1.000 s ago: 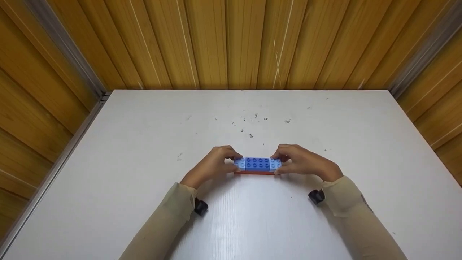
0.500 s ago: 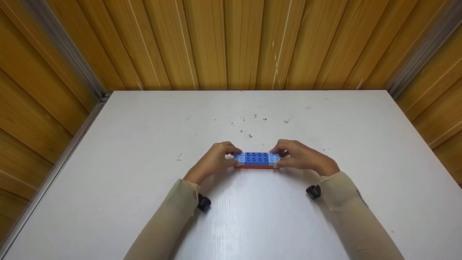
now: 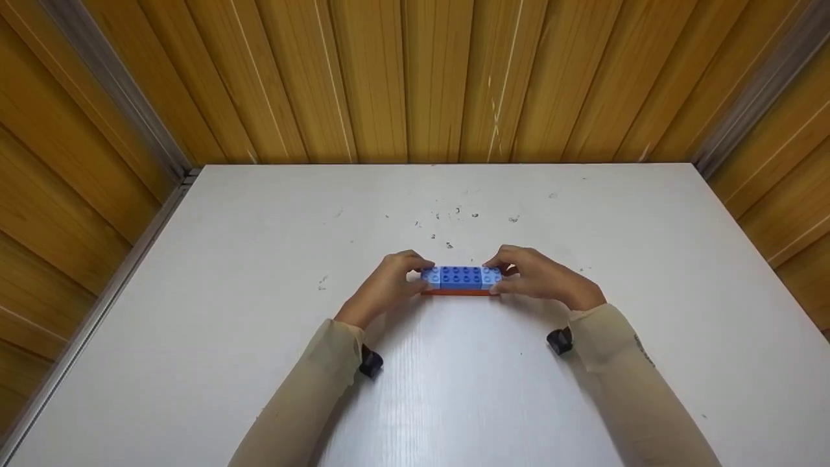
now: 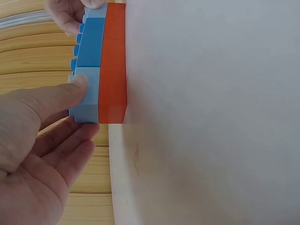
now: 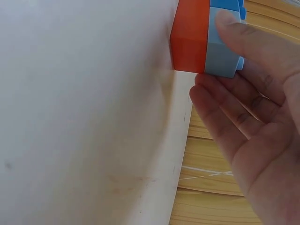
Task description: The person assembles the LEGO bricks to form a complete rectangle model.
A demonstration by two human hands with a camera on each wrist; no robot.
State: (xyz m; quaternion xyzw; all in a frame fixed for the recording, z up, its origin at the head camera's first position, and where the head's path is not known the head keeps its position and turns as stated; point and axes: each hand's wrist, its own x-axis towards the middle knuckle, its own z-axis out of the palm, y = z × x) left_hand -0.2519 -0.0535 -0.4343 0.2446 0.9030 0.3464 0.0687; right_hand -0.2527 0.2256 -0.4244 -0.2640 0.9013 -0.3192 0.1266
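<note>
A row of toy building bricks stands on the white table. Its top layer has a dark blue brick [image 3: 461, 277] between a left light blue brick [image 3: 430, 277] and a right light blue brick [image 3: 491, 277]. Beneath them runs a long red-orange brick [image 4: 113, 70], its underside at the tabletop. My left hand [image 3: 392, 285] pinches the left light blue brick, thumb on the near side. At the other end, my right hand [image 3: 545, 279] pinches the right light blue brick the same way. Studs face up; parts of both end bricks are hidden by fingers.
The white table [image 3: 454, 376] has small dark scuffs beyond the bricks. Yellow wood-patterned panels [image 3: 428, 78] rise behind it and at both sides, with metal corner posts. A black wrist camera [image 3: 371, 362] sits at the left cuff, another black camera [image 3: 559, 340] at the right.
Both hands have moved the brick row a short way forward, away from the person, along the table. Their grip at the two ends looks the same.
</note>
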